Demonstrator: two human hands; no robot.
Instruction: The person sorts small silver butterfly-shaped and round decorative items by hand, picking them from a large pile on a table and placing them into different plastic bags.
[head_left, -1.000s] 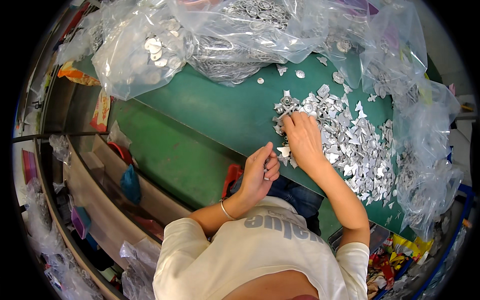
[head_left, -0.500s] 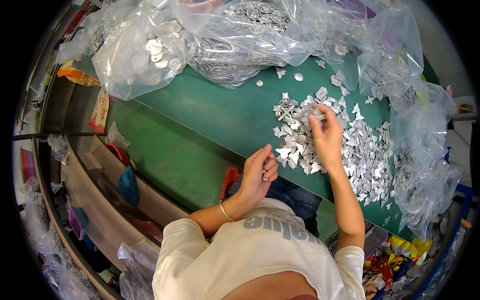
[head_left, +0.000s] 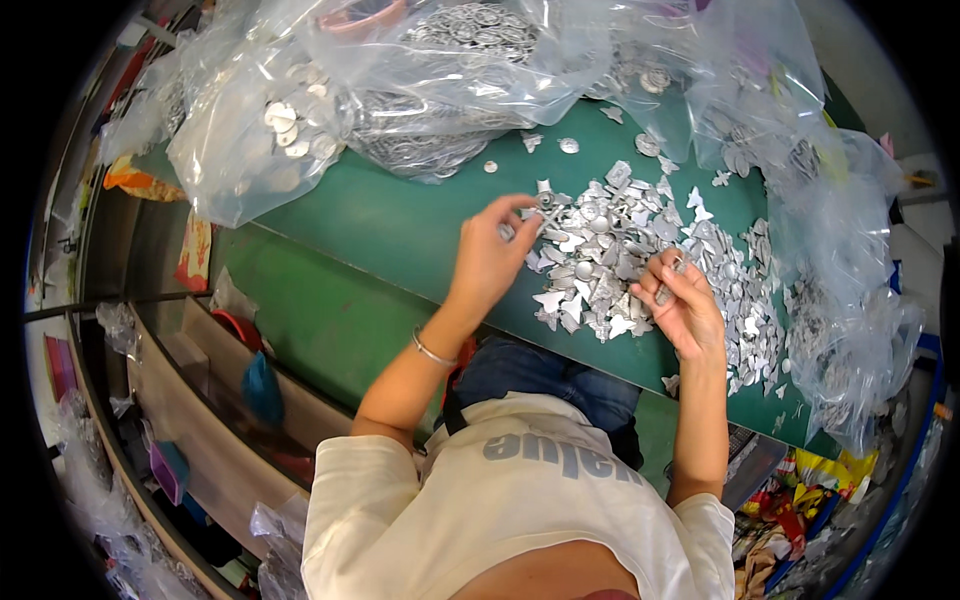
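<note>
Two bare hands over one heap of loose metal pieces. Left hand [head_left: 487, 258]: fingers curled around a grey piece [head_left: 506, 232], palm turned inward; whether more lie hidden behind the knuckles cannot be told. A cross-shaped piece [head_left: 549, 212] sits immediately to the right of its thumb and forefinger, at the heap's left border; its long axis appears to slant from lower left to upper right, though whether the fingertips grip it is unclear. Right hand [head_left: 690, 310]: palm partly upturned, thumb and bent fingers closed on a small metal piece [head_left: 678, 264], well apart from the cross, to its lower right; the left is thus the nearer hand. Between and beyond them spreads the heap [head_left: 600, 255], pieces overlapping and too many to count, on one green tabletop [head_left: 400, 220]. Above the heap, counted singly: one small disc [head_left: 491, 167], one larger disc [head_left: 568, 145] and one winged piece [head_left: 612, 114]. Outermost, at least three clear plastic bags [head_left: 235, 185] of metal parts line the far and right sides, their overlap preventing an exact count.
</note>
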